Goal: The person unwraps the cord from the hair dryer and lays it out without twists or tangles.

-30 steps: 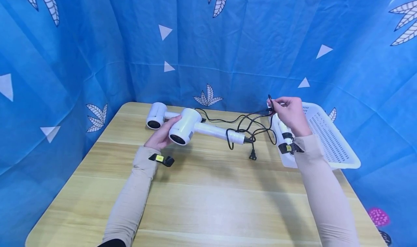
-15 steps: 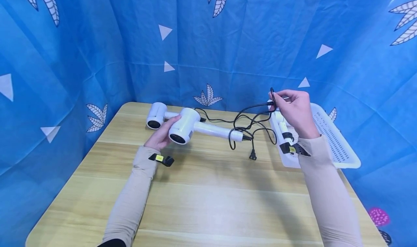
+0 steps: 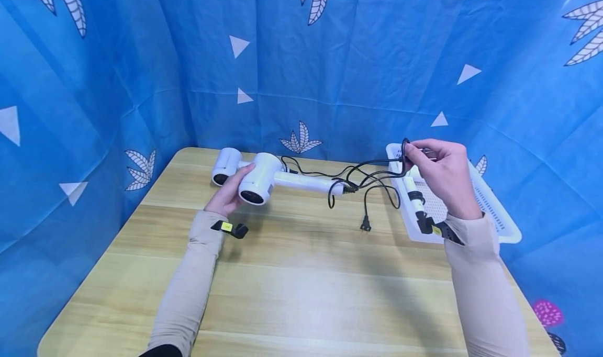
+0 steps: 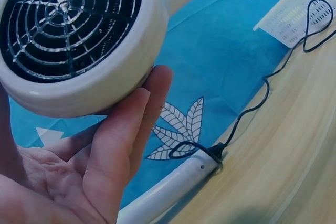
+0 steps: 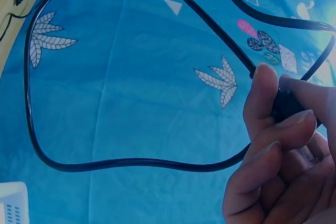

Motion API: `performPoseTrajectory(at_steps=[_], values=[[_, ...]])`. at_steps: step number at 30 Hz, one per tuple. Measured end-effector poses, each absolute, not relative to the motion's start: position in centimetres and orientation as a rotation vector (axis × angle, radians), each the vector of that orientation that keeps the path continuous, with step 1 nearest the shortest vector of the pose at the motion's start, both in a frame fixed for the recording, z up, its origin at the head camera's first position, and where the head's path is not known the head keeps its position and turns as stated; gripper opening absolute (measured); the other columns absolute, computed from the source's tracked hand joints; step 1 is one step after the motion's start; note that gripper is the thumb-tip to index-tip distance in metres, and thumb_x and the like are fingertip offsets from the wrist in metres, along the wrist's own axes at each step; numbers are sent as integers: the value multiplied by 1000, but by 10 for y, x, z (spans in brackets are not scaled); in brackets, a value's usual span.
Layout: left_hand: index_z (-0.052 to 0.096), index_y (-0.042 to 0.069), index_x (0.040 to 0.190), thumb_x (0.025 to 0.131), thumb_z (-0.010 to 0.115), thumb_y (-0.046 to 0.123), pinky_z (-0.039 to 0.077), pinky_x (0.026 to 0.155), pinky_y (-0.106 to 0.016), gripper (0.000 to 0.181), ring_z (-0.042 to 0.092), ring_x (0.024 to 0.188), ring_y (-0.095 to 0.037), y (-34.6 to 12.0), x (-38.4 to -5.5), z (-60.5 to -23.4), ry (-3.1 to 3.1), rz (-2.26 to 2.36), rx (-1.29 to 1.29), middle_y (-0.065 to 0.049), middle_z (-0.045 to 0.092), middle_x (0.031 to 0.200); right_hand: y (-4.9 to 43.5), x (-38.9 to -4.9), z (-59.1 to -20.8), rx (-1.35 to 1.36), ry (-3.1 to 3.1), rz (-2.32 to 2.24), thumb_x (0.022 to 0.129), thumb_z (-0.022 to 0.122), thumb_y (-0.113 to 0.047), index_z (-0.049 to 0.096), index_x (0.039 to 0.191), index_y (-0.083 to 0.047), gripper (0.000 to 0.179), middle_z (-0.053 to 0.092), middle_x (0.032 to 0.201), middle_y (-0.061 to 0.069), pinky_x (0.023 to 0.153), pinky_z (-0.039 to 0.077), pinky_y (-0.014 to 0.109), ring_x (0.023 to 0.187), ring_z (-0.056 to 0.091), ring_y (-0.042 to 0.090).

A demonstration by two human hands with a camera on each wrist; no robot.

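A white hair dryer (image 3: 259, 178) is held above the table by its round barrel in my left hand (image 3: 229, 193). The left wrist view shows its dark spiral grille (image 4: 71, 24) beside the curled fingers (image 4: 123, 129). My right hand (image 3: 443, 174) pinches the black plug (image 5: 286, 104) of a cord, with a metal prong showing. In the right wrist view the black cord (image 5: 131, 162) hangs in a wide loop. A second white hair dryer (image 3: 227, 166) lies behind my left hand; its handle (image 4: 168, 184) shows in the left wrist view.
A white perforated basket (image 3: 509, 234) stands at the right, partly behind my right hand. A white handle with black cord wound on it (image 3: 415, 196) lies in it. Another black plug (image 3: 365, 224) is near the table's middle (image 3: 306, 273). Blue curtain (image 3: 301, 58) surrounds the table.
My right hand has moved right, first up and then down, drawing the cord along. The held hair dryer has shifted slightly left and up, and its handle end has risen.
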State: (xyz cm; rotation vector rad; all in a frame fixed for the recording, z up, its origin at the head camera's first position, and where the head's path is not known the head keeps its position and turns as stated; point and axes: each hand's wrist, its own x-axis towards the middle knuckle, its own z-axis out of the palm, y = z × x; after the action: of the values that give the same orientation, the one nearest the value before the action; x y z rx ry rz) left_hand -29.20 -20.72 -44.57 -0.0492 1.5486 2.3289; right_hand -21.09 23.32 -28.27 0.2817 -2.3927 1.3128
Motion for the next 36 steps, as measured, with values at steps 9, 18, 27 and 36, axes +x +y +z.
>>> performPoseTrajectory(at_steps=[9,18,27,36], values=[[51,17,127,103,57,46,55,81,-16,38,69,94,-4,-211,-291,-446,1515,2373,-50,9,74,100,241,-205,-293,292,-2394,1326,100,70,-26,79,113,-5,26,72,72,-20,51,38,26,60,55,5],[48,19,132,102,60,49,55,86,-18,44,68,99,-5,-213,-292,-447,1493,2375,-82,9,72,106,246,-201,-300,326,-2416,1315,101,68,-22,79,111,-5,22,71,70,-18,47,37,26,56,52,6],[48,19,131,102,60,48,54,86,-17,43,68,99,-5,-214,-292,-446,1485,2395,-95,8,72,107,252,-201,-312,319,-2494,1315,102,65,-20,77,114,-1,25,72,69,-17,50,44,23,65,65,3],[46,19,135,101,61,49,55,84,-17,48,68,98,-5,-215,-292,-445,1459,2407,-125,8,72,106,258,-207,-328,344,-2579,1289,103,63,-16,75,115,2,25,70,67,-21,52,46,20,68,66,2]])
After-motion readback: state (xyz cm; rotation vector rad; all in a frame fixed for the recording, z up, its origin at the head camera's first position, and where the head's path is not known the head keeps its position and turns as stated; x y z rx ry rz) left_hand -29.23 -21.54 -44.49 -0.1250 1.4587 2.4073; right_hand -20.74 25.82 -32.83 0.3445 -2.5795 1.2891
